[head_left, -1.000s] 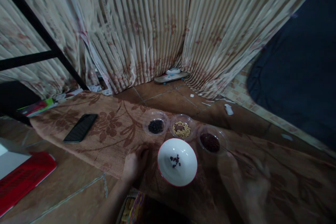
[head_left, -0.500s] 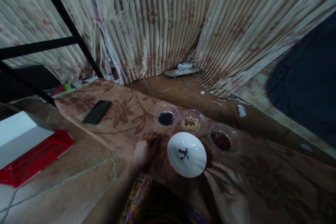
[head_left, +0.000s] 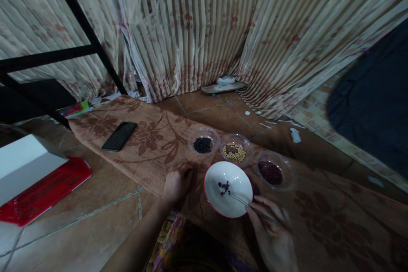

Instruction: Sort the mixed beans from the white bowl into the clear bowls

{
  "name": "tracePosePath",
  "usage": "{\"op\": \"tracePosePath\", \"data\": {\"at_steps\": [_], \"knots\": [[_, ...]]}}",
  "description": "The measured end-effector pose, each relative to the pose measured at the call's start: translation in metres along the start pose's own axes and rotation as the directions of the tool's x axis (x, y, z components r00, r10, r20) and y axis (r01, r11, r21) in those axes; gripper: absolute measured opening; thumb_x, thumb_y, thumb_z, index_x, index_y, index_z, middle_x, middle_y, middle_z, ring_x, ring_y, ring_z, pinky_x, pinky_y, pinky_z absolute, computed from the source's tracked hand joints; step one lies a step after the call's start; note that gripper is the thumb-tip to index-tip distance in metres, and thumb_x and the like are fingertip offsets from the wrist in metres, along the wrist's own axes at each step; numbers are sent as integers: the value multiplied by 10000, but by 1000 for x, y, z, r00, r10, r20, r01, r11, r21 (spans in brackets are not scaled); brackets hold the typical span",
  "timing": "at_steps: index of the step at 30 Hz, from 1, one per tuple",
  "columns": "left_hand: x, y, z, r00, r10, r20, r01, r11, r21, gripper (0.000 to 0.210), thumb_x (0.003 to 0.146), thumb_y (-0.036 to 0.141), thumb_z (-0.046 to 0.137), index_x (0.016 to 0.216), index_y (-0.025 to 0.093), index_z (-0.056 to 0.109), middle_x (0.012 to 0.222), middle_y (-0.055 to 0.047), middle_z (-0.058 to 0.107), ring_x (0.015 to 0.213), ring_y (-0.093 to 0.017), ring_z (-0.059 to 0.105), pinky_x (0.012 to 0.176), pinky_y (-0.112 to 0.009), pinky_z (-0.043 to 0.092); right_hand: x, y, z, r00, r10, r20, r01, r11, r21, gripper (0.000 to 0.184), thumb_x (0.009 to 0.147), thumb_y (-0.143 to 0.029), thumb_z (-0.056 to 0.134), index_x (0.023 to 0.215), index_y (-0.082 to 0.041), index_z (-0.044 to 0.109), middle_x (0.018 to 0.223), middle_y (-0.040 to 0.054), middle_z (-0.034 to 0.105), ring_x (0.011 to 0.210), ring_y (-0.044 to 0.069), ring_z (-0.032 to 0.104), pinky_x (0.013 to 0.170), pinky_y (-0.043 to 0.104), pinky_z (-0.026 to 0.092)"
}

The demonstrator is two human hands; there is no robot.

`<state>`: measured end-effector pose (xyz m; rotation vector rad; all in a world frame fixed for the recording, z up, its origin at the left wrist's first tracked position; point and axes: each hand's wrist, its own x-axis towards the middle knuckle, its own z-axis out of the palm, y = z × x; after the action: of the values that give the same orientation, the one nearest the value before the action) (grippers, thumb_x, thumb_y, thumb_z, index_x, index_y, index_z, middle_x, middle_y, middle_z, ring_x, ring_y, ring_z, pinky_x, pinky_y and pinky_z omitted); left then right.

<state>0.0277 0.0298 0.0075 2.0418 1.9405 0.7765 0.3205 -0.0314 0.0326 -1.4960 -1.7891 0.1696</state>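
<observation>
My right hand is closed around a pair of thin chopsticks. Their tips reach into a white bowl with a red rim, beside a few dark red beans lying inside it; whether a bean is pinched is too small to tell. My left hand rests on the cloth left of the bowl, its fingers curled in and nothing visible in them. Behind the bowl stand three clear plastic dishes, holding black beans, yellow soybeans and dark red beans.
A brown flowered cloth covers the long table. On its left part lies a black phone. A white and red box is at the far left. Beyond the table are striped curtains and a skateboard on the tiled floor.
The chopstick tips have shifted slightly within the bowl, close to the beans. My left hand stays at its place on the cloth. The whole view has moved a little.
</observation>
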Motion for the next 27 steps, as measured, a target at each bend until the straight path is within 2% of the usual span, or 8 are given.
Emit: {"op": "tracePosePath", "data": {"at_steps": [7,15,21,27], "knots": [[1,0,-1,1000,-12,10,12,1000,20,149,914,221,533,931,234,681,892,-24,716,833,-178,658,791,-296,495,-2,1,0,999,16,-35,-16,1000,6,269,866,-493,612,824,-274,763,969,47,722,902,226,625,800,390,463],[0,-1,0,1000,-10,-5,10,1000,12,134,899,214,552,926,238,681,907,-23,720,854,-188,666,807,-306,497,-5,3,1,1000,9,-7,-9,1000,14,222,875,-455,617,868,-281,754,1018,32,712,963,222,605,842,387,460],[0,-1,0,1000,-7,4,7,1000,14,138,914,223,533,927,234,670,917,-19,716,858,-186,662,816,-308,487,-3,3,1,1000,-22,-9,22,1000,-5,225,878,-467,612,856,-294,754,992,20,717,915,214,609,815,378,451],[1,0,-1,1000,0,7,0,1000,10,127,902,205,542,910,226,667,900,-23,715,843,-185,663,798,-303,491,-3,2,0,1000,2,6,-2,1000,3,241,883,-473,602,845,-291,756,968,23,714,898,213,607,789,370,460]]}}
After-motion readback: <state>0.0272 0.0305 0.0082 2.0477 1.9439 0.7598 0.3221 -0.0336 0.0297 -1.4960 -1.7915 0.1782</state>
